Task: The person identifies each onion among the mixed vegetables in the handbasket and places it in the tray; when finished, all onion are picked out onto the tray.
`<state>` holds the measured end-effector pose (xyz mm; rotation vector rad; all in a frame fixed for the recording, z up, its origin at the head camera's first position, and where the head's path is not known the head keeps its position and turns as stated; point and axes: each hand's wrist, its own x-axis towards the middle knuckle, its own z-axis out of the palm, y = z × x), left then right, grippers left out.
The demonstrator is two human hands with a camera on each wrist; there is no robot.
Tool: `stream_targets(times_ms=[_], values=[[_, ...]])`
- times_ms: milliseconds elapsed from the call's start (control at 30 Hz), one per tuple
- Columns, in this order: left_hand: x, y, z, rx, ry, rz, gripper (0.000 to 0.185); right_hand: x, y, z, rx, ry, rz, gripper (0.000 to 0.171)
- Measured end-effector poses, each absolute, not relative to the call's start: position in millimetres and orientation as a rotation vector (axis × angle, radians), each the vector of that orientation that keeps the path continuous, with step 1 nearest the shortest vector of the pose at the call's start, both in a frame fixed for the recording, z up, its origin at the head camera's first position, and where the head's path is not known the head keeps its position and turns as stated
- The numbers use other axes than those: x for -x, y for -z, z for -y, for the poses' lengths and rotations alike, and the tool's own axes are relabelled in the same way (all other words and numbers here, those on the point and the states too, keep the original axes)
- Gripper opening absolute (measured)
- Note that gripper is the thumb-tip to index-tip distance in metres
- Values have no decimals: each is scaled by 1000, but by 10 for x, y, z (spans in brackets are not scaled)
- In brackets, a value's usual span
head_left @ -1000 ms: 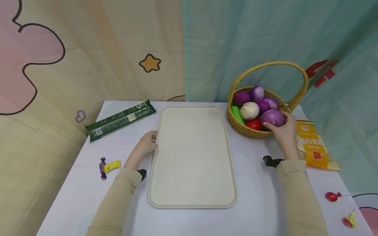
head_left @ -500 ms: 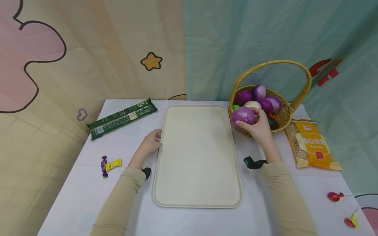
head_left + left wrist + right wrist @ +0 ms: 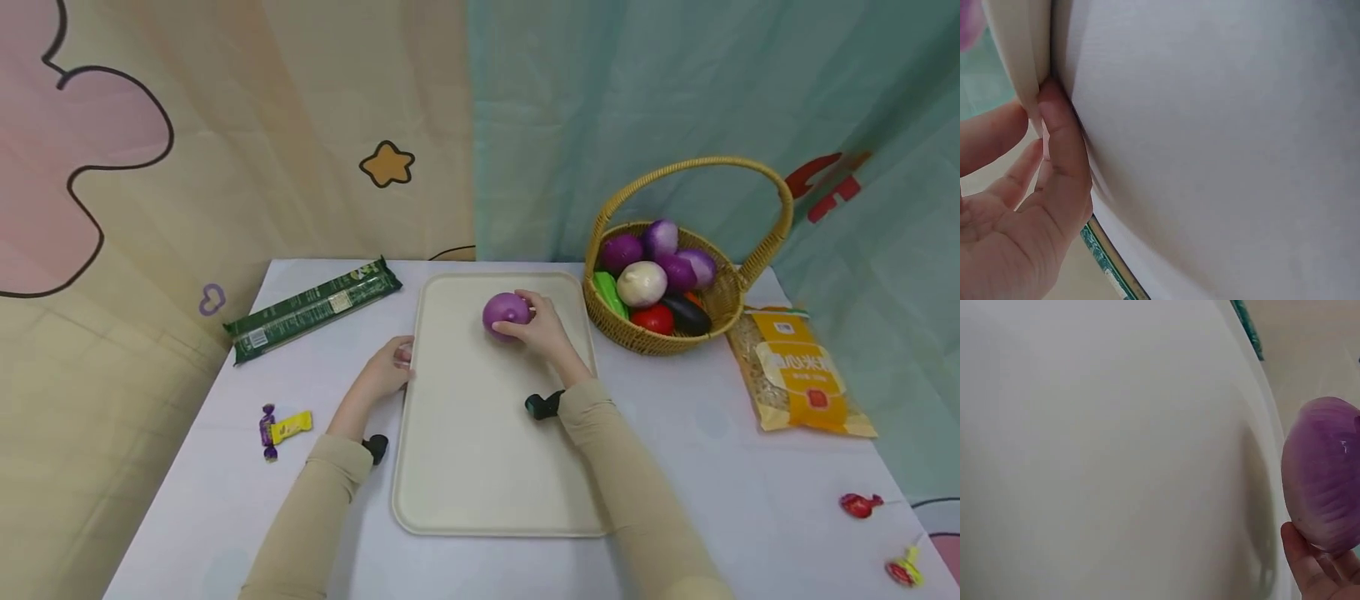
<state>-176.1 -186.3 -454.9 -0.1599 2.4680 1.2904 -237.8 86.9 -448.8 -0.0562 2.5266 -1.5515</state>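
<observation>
The white table (image 3: 720, 467) spreads out under everything, and at its middle lies the cream tray (image 3: 480, 467), your landmark. Right of the tray's far corner stands the wicker basket (image 3: 720, 296), piled with purple onions, a white onion (image 3: 641, 282), a tomato (image 3: 651, 318) and a green piece. Further right of the tray lies the orange grain bag (image 3: 798, 375). Left of the tray's far corner lies the long green packet (image 3: 315, 307), angled. Your right hand (image 3: 542, 327) is over the tray's far half, fingers curled around the purple onion (image 3: 506, 312), which sits low over the tray surface; whether it touches the tray, you cannot tell. Your left hand (image 3: 386, 369) is at the tray's left edge, thumb (image 3: 1063, 150) pressed along the rim and the fingers bent in on its other side, pinching it. Left of the tray near your left forearm lie the purple and yellow sweets (image 3: 281, 427). Far right of the tray's near corner lie two red lollipops (image 3: 858, 504).
</observation>
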Motion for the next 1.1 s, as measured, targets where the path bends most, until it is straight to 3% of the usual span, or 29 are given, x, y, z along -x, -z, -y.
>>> stream_targets(times_ms=[533,900,1100], values=[[1728,4555,1859,186,-1329,-2426,64,2520,4650,-335,127,1506,-2546,75],[1763,4524,1855,173,-1342,-2399,64,2465,4509,-426,109,1477,-2527,81],[1752,4526,1850,178,-1339,-2397,64,2332,4283,-725,131,1543,-2609,67]])
